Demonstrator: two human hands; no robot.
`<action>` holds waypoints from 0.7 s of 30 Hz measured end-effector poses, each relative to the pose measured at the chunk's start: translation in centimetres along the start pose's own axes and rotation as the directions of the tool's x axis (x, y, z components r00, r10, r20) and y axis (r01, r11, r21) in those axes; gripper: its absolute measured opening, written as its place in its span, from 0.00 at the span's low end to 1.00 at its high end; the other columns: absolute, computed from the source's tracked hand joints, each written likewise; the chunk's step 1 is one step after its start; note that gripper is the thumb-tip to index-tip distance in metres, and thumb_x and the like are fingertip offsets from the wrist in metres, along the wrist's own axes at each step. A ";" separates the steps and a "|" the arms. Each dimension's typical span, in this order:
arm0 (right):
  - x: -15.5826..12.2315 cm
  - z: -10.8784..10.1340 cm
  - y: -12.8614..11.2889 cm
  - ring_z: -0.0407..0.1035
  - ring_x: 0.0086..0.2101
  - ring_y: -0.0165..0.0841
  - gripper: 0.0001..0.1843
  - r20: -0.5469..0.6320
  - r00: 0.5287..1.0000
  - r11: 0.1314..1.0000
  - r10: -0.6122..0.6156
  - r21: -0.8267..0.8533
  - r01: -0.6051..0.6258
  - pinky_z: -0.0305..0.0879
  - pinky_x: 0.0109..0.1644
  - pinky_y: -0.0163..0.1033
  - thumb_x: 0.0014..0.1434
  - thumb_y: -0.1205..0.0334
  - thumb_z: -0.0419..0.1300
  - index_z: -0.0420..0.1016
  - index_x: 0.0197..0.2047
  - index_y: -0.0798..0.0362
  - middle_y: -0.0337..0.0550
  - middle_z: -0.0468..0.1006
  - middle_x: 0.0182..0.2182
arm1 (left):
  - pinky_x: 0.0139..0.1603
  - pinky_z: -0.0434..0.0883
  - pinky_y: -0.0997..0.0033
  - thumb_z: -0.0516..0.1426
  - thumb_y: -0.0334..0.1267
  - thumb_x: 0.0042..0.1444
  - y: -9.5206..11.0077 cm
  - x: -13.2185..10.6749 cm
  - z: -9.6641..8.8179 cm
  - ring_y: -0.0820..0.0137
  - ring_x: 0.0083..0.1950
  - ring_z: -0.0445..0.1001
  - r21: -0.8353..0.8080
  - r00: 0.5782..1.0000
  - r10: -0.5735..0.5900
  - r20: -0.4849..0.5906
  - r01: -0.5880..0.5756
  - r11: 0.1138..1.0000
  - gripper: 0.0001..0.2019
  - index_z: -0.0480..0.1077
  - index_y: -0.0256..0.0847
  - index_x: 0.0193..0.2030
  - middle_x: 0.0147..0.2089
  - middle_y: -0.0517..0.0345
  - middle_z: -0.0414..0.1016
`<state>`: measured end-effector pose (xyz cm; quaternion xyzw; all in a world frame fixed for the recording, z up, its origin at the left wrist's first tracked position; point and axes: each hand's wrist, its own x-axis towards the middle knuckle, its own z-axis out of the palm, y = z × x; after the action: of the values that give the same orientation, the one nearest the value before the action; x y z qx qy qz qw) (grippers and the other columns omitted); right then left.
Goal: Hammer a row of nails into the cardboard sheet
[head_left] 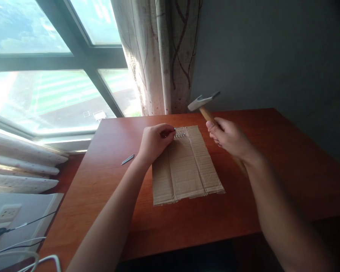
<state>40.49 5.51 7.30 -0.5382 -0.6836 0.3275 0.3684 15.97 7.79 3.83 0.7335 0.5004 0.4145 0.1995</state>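
Left hand (155,141): fingers pinch an apparent nail (175,130) at the far end of the cardboard (187,162) on the table (235,211). Right hand (229,136): fingers grip the hammer (206,112), held aloft. An off-centre blow could strike the left fingers, given their closeness.

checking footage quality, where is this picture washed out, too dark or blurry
Head view: glare washes out the window; head view: the wall at right sinks into shade; head view: the hammer in the right hand looks slightly blurred, perhaps from motion, while the cardboard shows its creases clearly.
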 end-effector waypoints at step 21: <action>0.0 -0.2 -6.2 0.59 0.20 0.28 0.24 0.136 0.991 0.870 -0.020 -0.485 0.084 0.49 0.28 0.39 0.70 0.49 0.49 0.66 0.24 0.51 0.36 0.66 0.17 | 0.36 0.72 0.70 0.59 0.35 0.54 -0.4 0.2 0.3 0.69 0.33 0.79 0.015 0.999 -0.001 0.054 0.000 1.000 0.07 0.79 0.42 0.36 0.34 0.59 0.83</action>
<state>37.62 4.26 12.63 -0.5735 -0.7804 0.1671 0.1850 16.02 8.20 3.42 0.7457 0.4981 0.3906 0.2079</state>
